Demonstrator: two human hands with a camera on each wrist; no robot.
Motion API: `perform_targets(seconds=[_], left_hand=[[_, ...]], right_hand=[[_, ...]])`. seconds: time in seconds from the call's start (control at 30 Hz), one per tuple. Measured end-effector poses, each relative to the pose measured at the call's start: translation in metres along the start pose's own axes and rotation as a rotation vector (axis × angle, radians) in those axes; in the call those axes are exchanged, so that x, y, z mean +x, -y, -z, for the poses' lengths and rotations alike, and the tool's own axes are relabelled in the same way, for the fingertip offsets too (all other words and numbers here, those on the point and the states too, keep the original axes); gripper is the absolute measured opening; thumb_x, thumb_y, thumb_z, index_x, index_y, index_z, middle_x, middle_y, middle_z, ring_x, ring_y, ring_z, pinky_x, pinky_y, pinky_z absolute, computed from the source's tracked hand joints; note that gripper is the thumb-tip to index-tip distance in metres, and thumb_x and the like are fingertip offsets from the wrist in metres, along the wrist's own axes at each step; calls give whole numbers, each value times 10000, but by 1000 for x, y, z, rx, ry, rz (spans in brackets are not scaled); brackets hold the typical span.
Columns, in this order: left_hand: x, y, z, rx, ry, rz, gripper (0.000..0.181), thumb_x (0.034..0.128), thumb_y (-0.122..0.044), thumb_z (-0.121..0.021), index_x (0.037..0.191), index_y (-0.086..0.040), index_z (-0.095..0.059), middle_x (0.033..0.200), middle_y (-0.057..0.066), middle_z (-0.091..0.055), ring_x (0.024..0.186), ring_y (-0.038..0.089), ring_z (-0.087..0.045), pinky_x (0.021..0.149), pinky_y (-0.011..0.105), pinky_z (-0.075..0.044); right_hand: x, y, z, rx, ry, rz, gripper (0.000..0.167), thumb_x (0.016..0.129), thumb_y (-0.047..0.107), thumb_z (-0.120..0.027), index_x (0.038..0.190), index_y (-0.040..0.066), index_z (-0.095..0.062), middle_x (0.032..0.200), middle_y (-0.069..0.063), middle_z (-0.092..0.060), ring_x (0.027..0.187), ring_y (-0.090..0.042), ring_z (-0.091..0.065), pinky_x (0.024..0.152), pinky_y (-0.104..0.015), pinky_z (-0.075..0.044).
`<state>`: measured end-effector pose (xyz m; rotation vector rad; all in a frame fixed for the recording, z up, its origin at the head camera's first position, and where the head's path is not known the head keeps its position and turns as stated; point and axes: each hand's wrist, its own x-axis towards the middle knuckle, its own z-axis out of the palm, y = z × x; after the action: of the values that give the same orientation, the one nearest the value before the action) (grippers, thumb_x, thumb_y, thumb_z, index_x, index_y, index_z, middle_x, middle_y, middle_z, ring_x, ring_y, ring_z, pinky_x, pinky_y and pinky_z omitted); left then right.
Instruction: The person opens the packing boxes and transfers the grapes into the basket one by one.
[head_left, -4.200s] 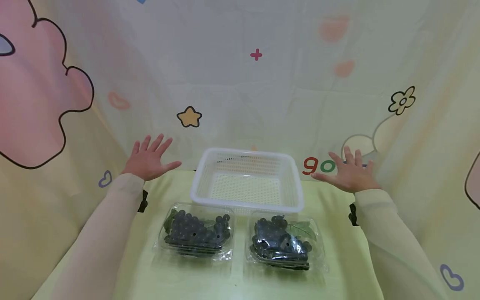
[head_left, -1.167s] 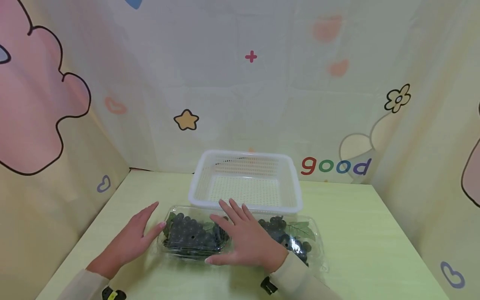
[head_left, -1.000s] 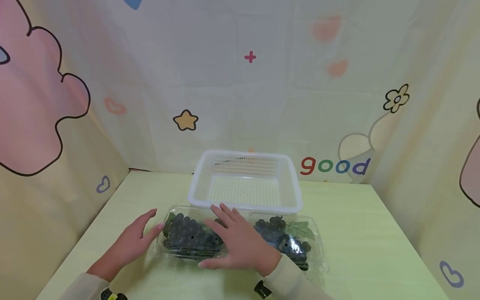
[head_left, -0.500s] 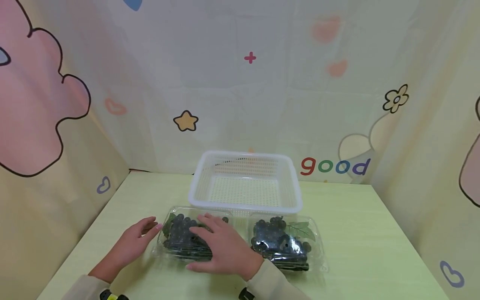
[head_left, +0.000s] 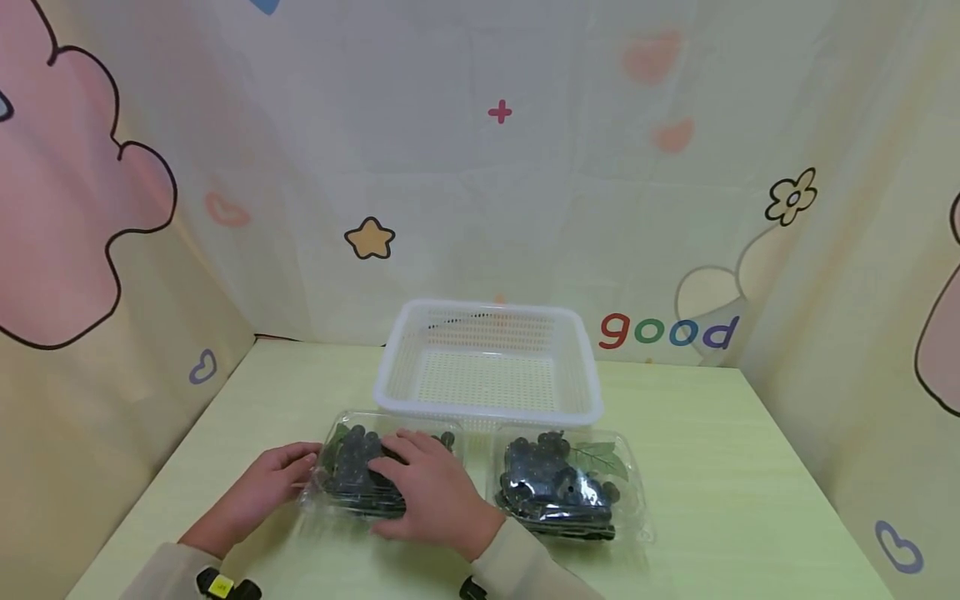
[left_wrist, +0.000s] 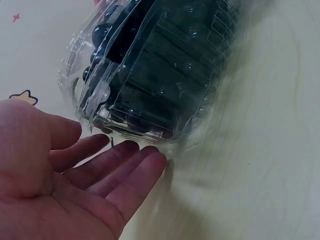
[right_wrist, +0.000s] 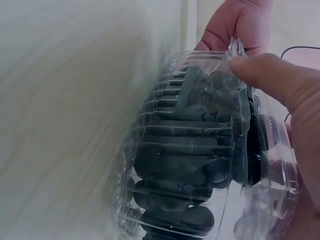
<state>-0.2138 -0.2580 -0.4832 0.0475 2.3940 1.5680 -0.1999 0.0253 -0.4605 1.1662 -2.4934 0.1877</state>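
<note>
Two clear plastic clamshells of dark grapes with green leaves lie side by side on the table. My right hand [head_left: 442,500] spans the left clamshell [head_left: 348,467], its fingers over the lid and its thumb at the front. In the right wrist view the thumb [right_wrist: 280,75] rests against the rim of that clamshell [right_wrist: 180,145]. My left hand [head_left: 262,492] is at its left end. Close up in the left wrist view, the left fingers [left_wrist: 125,185] are loosely extended beside the end wall, thumb near the rim. The right clamshell [head_left: 558,492] stands untouched.
Behind the clamshells stands a white perforated plastic basket [head_left: 487,412] with nothing in it. The pale wooden table [head_left: 697,467] reaches out on both sides. A printed cloth curtain [head_left: 480,192] hangs behind and at the sides.
Both hands have come from raised and spread apart down to the left clamshell. Over the last second the right hand slid left across its lid, and the left hand's fingertips closed in on its end.
</note>
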Motion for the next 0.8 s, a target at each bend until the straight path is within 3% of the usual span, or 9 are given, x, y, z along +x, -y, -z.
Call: perform_targets(seconds=[0.33, 0.7, 0.8], left_hand=[[2, 8, 4, -111, 68, -30, 503, 1081, -165, -470, 1514, 79, -396, 1521, 277, -472, 1242, 201, -610, 954, 329, -572], [6, 15, 15, -191, 221, -61, 633, 1055, -194, -544, 1564, 80, -285, 1606, 305, -318, 1206, 57, -580, 955, 275, -550], [6, 17, 16, -203, 231, -58, 644, 1044, -185, -566, 1562, 79, -289, 1605, 302, -315, 1185, 45, -587, 947, 269, -553]], right_hand=[[5, 3, 2, -40, -40, 0, 622, 785, 672, -753, 1262, 278, -695, 1386, -19, -649, 1302, -196, -600, 1130, -343, -460], [14, 10, -1, -79, -39, 17, 532, 814, 656, -713, 1198, 288, -710, 1299, 32, -673, 1241, -150, -606, 1082, -349, -480], [17, 13, -3, -101, -58, 43, 518, 791, 643, -733, 1168, 289, -715, 1235, 56, -683, 1199, -131, -620, 1078, -312, -478]])
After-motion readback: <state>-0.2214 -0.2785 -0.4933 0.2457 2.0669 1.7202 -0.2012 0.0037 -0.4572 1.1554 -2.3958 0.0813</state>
